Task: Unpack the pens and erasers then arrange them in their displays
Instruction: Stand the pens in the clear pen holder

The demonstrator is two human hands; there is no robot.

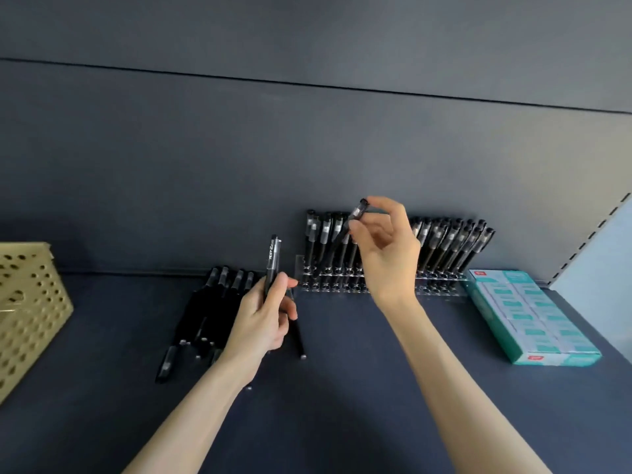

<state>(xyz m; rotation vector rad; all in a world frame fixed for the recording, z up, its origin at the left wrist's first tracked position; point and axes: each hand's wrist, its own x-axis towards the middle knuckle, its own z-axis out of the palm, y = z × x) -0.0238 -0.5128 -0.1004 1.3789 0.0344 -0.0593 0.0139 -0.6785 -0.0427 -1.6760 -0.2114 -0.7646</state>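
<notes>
Pens between basket and eraser box

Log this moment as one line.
right hand: pinches black pen at pen display | left hand: holds labelled pen | pen pile: on shelf

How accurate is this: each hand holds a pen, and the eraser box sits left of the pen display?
Wrong side: the head view shows the eraser box right of the pen display. Left hand grips a pen; right hand pinches another pen.

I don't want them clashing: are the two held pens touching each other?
Apart. Head view shows bare wall between the left pen, in the left hand, and the right pen, in the right hand.
</notes>
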